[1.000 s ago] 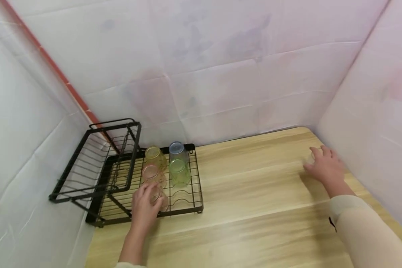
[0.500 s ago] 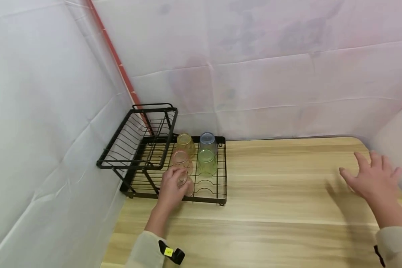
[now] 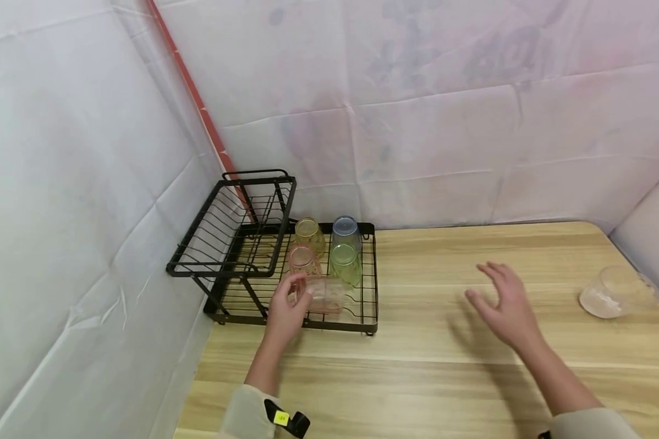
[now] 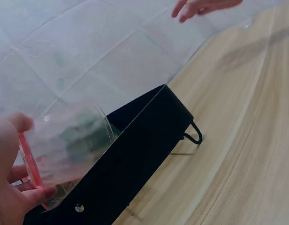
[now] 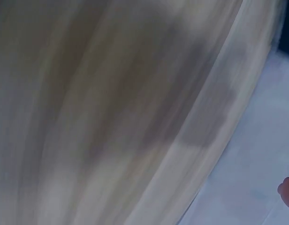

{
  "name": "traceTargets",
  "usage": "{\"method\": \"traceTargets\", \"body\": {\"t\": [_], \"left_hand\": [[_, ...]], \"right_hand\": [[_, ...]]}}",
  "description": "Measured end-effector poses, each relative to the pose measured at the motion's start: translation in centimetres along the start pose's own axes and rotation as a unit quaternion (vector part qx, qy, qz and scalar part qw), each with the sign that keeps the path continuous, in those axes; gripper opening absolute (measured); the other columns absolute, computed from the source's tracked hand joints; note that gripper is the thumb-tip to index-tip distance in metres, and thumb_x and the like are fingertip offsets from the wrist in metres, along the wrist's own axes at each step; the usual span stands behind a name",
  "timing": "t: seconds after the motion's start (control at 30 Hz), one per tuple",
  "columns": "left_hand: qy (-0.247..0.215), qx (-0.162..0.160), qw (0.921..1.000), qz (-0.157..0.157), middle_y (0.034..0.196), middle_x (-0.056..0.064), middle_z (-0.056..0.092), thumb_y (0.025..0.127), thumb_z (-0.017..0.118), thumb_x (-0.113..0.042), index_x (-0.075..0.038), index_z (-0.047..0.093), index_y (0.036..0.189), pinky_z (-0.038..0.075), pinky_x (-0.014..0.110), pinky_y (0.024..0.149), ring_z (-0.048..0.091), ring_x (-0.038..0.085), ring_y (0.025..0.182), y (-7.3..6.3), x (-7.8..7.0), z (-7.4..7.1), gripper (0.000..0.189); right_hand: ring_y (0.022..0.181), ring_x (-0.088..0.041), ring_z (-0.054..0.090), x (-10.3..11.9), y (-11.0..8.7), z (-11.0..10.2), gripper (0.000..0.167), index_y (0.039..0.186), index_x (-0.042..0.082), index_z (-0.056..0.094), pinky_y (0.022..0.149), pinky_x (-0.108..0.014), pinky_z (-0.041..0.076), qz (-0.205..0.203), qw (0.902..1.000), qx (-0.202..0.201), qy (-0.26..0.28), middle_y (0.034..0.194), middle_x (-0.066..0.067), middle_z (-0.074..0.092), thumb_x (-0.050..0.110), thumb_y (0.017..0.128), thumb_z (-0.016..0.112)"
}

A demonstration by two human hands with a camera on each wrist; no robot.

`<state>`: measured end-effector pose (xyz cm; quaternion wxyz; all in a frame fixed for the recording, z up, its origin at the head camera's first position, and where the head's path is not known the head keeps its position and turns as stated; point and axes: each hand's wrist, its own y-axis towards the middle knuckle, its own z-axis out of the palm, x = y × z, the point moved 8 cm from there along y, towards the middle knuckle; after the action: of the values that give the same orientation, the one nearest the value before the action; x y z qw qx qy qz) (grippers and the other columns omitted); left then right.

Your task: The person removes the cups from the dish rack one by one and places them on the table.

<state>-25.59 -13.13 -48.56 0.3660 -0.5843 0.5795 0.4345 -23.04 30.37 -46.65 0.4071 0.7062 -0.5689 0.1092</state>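
My left hand point(image 3: 295, 291) grips a pink-tinted clear glass point(image 3: 325, 296) by its rim, tipped on its side over the front of the black wire rack point(image 3: 365, 305). In the left wrist view my fingers point(image 4: 37, 193) curl round the glass point(image 4: 69, 143) just behind the rack's black front edge point(image 4: 135, 161). My right hand point(image 3: 500, 296) hovers open above the wooden table point(image 3: 428, 366), fingers spread, holding nothing. A clear glass point(image 3: 615, 292) lies on its side at the table's right end, apart from that hand.
Upside down on the rack stand a yellow cup point(image 3: 308, 231), a blue cup point(image 3: 345, 228), a green cup point(image 3: 345, 263) and a pink cup point(image 3: 302, 260). A raised wire basket point(image 3: 225, 235) forms the rack's left part. White sheeting walls off three sides. The right wrist view is blurred.
My right hand has left the clear glass at the far right and moved left over the table. My left hand has tipped its glass onto its side in the rack.
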Motion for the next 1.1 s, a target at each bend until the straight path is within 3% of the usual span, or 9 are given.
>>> {"method": "traceTargets", "body": {"t": [0.13, 0.23, 0.4, 0.6, 0.83, 1.0, 1.1], "left_hand": [[-0.079, 0.006, 0.9968, -0.008, 0.127, 0.01, 0.058, 0.098, 0.062, -0.023, -0.011, 0.057, 0.131, 0.055, 0.033, 0.09, 0.058, 0.026, 0.118, -0.2, -0.2, 0.6, 0.036], [-0.122, 0.012, 0.9924, -0.007, 0.124, 0.015, 0.057, 0.098, 0.06, -0.018, -0.004, 0.056, 0.13, 0.055, 0.024, 0.081, 0.062, 0.022, 0.107, -0.5, -0.8, 1.4, 0.034], [-0.161, 0.036, 0.9859, -0.027, 0.12, 0.015, 0.056, 0.098, 0.058, -0.015, -0.003, 0.056, 0.129, 0.051, 0.021, 0.071, 0.06, 0.013, 0.083, -1.6, -1.7, 3.1, 0.033], [-0.18, 0.07, 0.981, -0.009, 0.118, 0.015, 0.055, 0.099, 0.058, -0.013, -0.001, 0.056, 0.129, 0.052, 0.02, 0.074, 0.059, 0.01, 0.087, -2.8, -3.1, 4.9, 0.033], [-0.198, 0.077, 0.9771, 0.006, 0.111, 0.016, 0.056, 0.098, 0.058, -0.009, 0.003, 0.055, 0.128, 0.052, 0.019, 0.072, 0.06, 0.009, 0.087, -3.4, -3.4, 5.7, 0.033], [-0.2, 0.095, 0.9753, 0.007, 0.11, 0.015, 0.056, 0.097, 0.057, -0.009, 0.006, 0.051, 0.13, 0.051, 0.02, 0.071, 0.06, 0.011, 0.086, -3.7, -3.4, 6.0, 0.037], [-0.174, 0.101, 0.9794, 0.01, 0.121, 0.016, 0.058, 0.097, 0.058, -0.011, -0.001, 0.053, 0.132, 0.051, 0.021, 0.081, 0.06, 0.015, 0.104, -3.8, -3.5, 6.0, 0.036]], "right_hand": [[0.133, -0.05, 0.036, 4.2, -0.6, 3.6, 0.058, 0.139, 0.003, 0.05, 0.107, -0.07, 0.024, 0.003, 0.9983, 0.019, 0.055, 0.142, -0.027, 0.046, 0.015, 0.086, 0.072], [0.133, -0.042, 0.041, 7.0, -1.1, 6.3, 0.06, 0.144, 0.008, 0.047, 0.106, -0.064, 0.034, 0.02, 0.9938, 0.055, 0.095, 0.147, -0.02, 0.045, 0.015, 0.089, 0.07], [0.132, -0.038, 0.045, 10.9, -2.0, 10.3, 0.065, 0.15, 0.013, 0.038, 0.102, -0.051, 0.045, 0.048, 0.9724, 0.104, 0.203, 0.151, -0.016, 0.041, 0.015, 0.093, 0.068], [0.136, -0.039, 0.043, 13.2, -2.2, 12.8, 0.074, 0.155, 0.016, 0.029, 0.101, -0.048, 0.048, 0.073, 0.9384, 0.124, 0.314, 0.155, -0.015, 0.035, 0.013, 0.092, 0.068], [0.125, -0.038, 0.049, 13.8, -2.3, 13.2, 0.074, 0.153, 0.016, 0.031, 0.091, -0.024, 0.053, 0.102, 0.9193, 0.12, 0.361, 0.151, -0.019, 0.037, 0.008, 0.09, 0.07], [0.121, -0.024, 0.051, 14.1, -2.3, 12.5, 0.072, 0.151, 0.018, 0.036, 0.091, -0.024, 0.053, 0.09, 0.9297, 0.104, 0.342, 0.146, -0.014, 0.042, 0.009, 0.089, 0.071], [0.119, -0.016, 0.05, 14.5, -2.2, 11.9, 0.072, 0.15, 0.023, 0.039, 0.092, -0.029, 0.054, 0.072, 0.9447, 0.091, 0.307, 0.146, -0.01, 0.043, 0.01, 0.088, 0.074]]}}
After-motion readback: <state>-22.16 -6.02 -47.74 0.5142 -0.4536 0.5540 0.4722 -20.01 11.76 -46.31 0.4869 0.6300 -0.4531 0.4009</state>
